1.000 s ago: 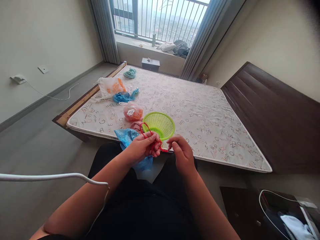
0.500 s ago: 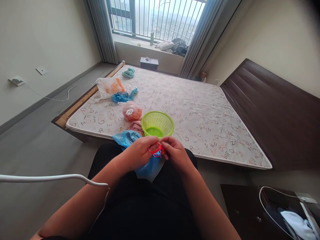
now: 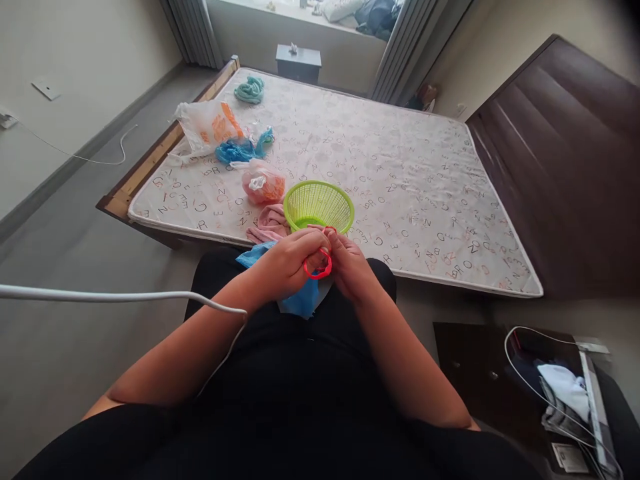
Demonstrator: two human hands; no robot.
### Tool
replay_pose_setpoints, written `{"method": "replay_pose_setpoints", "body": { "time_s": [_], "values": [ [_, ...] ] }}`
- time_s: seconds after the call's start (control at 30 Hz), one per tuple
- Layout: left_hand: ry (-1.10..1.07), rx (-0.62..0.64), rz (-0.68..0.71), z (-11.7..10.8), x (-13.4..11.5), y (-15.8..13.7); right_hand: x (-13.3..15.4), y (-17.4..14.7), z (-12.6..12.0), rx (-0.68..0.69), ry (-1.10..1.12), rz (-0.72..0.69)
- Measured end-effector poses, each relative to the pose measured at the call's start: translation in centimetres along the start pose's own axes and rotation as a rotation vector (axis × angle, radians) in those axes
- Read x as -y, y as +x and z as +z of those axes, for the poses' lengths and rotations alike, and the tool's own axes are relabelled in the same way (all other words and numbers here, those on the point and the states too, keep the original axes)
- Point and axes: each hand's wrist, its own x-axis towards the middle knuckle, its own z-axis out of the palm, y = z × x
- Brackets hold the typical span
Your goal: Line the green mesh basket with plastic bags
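Hands (image 3: 290, 265) pinch red cord (image 3: 318, 275) before a letter-printed mattress (image 3: 410, 193), grey curtains (image 3: 419, 50) hanging beyond.

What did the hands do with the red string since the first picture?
The right hand moved left to meet the left hand, so both now hold the red string. Its loop, once sticking up, sits lower between them. The green basket and pink bag stayed put.

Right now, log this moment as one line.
left hand: holding red cord | right hand: holding red cord | blue plastic: partly behind left hand | green basket: on mattress
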Motion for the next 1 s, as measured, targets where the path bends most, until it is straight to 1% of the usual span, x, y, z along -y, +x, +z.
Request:
{"method": "replay_pose_setpoints", "body": {
  "time_s": [0.13,0.27,0.43,0.57,0.67,0.73,0.83,0.87,0.9,0.93,1.0],
  "values": [
    [-0.117,0.031,-0.016,0.2,0.6,-0.2,-0.3,0.1,0.1,-0.137,-0.094,-0.19],
    [-0.233,-0.058,-0.061,0.3,0.8,-0.6,0.9,-0.1,-0.1,-0.25,0.02,-0.285],
    [-0.405,-0.184,-0.172,-0.5,1.6,-2.1,3.9,-1.1,-1.8,-0.278,0.165,-0.371],
    [-0.411,-0.234,-0.233,-2.3,2.7,-3.8,6.4,-2.2,-3.3,-0.281,0.187,-0.42],
    [-0.471,-0.19,-0.275,-3.5,3.3,-4.9,7.6,-2.8,-3.8,-0.273,0.146,-0.425],
    [-0.535,-0.171,-0.297,-3.8,3.7,-5.4,7.8,-3.0,-3.6,-0.256,0.107,-0.42],
    [-0.595,-0.194,-0.33,-3.7,4.5,-5.9,7.2,-3.0,-3.1,-0.221,0.054,-0.375],
    [-0.606,-0.183,-0.356,-3.6,4.7,-5.9,6.8,-3.0,-2.9,-0.202,0.043,-0.348],
    [-0.61,-0.149,-0.39,-3.5,4.9,-6.0,6.3,-3.0,-2.6,-0.178,0.035,-0.319],
    [-0.599,-0.088,-0.433,-3.4,5.0,-6.0,5.7,-3.0,-2.3,-0.147,0.028,-0.291],
    [-0.528,0.086,-0.527,-3.1,5.1,-5.8,4.3,-3.3,-1.6,-0.068,-0.025,-0.244]
  ]
}}
